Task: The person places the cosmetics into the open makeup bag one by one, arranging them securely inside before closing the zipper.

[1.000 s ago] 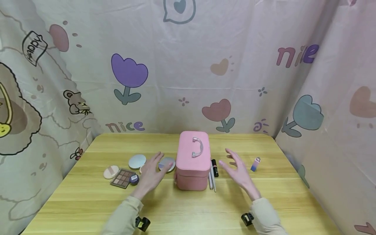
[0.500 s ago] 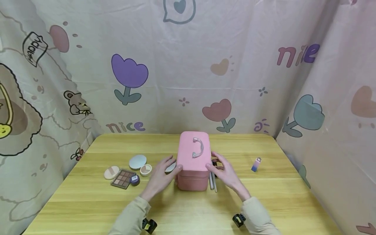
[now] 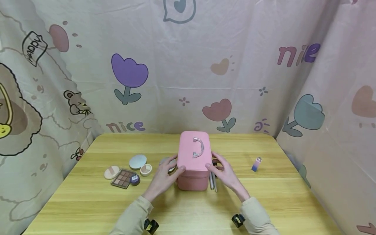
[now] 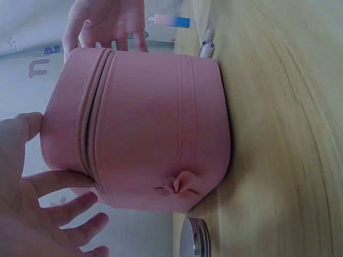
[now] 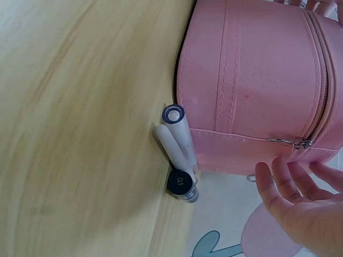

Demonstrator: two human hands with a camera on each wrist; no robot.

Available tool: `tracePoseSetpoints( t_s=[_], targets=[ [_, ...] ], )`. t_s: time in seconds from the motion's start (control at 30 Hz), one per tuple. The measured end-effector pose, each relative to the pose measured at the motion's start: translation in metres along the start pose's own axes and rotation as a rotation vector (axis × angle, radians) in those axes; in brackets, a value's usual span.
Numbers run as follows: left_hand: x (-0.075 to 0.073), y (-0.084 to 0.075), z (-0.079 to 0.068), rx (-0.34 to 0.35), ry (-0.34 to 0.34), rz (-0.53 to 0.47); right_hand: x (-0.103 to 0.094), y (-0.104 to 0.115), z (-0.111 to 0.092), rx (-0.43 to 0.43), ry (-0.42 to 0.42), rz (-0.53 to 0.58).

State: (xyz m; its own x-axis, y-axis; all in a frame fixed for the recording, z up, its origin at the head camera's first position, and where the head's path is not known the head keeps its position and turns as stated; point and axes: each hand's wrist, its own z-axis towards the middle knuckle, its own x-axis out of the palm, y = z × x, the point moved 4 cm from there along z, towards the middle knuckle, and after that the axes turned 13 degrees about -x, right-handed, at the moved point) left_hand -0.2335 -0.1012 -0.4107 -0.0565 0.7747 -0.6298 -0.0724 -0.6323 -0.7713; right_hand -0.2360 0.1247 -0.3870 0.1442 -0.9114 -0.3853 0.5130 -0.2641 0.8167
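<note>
A pink makeup case (image 3: 192,181) with a silver handle (image 3: 201,148) stands on the table, its lid down. The left hand (image 3: 163,179) is at its left front corner; in the left wrist view the thumb touches the lid edge and the forefinger (image 4: 59,181) touches beside the zipper (image 4: 88,120). At the right side, the right hand (image 3: 225,174) has its thumb by the lid's corner. Its loosely bent fingers (image 5: 286,182) lie against or close to the case, below the zipper pull (image 5: 297,143); exact contact there is unclear.
Left of the case lie a round silver compact (image 3: 137,162), an eyeshadow palette (image 3: 123,179), a small dark jar (image 3: 134,180), a powder puff (image 3: 111,172) and a small round pan (image 3: 146,170). Slim tubes (image 5: 179,134) stand close right. Farther right lies a pink-blue tube (image 3: 256,164).
Both hands have come inward from either side to the case and now touch or nearly touch it. The case and the cosmetics have stayed in place.
</note>
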Motion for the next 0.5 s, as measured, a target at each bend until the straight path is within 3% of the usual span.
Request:
tracePoseSetpoints(
  t_s=[0.2, 0.5],
  targets=[
    [0.001, -0.002, -0.001, -0.015, 0.003, -0.034, -0.001, -0.005, -0.001, -0.023, 0.006, 0.037],
    [-0.004, -0.014, -0.004, -0.018, -0.041, -0.058, -0.003, -0.037, -0.003, 0.017, 0.022, 0.114]
  ],
)
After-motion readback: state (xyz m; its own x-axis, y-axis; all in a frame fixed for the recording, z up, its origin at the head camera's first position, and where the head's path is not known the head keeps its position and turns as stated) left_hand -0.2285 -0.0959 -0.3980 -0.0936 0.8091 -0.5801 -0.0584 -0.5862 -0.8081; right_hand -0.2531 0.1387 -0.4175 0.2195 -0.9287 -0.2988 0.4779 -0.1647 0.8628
